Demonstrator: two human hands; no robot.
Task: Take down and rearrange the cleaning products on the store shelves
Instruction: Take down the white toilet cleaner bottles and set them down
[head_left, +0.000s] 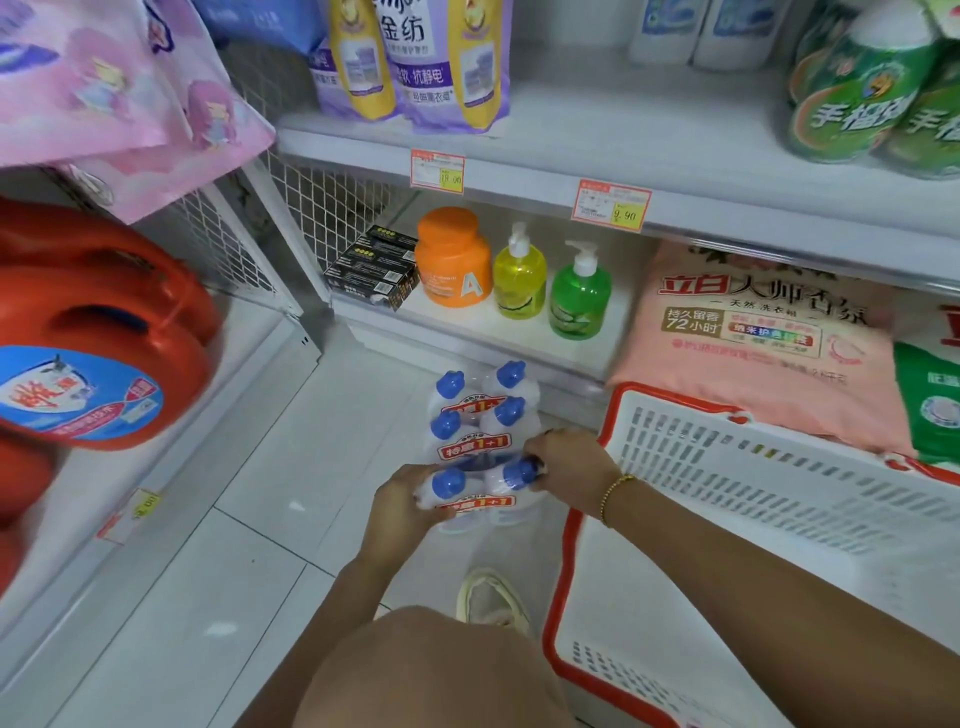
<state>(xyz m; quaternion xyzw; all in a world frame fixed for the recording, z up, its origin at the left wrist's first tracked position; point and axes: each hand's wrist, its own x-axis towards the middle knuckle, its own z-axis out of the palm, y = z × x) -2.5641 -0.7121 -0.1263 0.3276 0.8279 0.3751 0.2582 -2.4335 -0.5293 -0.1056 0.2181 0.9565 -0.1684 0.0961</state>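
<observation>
Three blue-capped twin packs (475, 446) sit in a row running away from the person, just left of the basket (727, 467). The left hand (408, 501) and right hand (566, 467) clasp the nearest pack (480, 503) from either side.

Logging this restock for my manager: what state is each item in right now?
Nearest twin-pack: caps on, gripped by both hands.
Left hand: grips its left bottle.
Right hand: grips its right bottle.
Other twin-packs: upright on floor, capped.
Orange jar: upright, lid on.
Yellow pump bottle: upright on shelf.
Green pump bottle: upright on shelf.
</observation>
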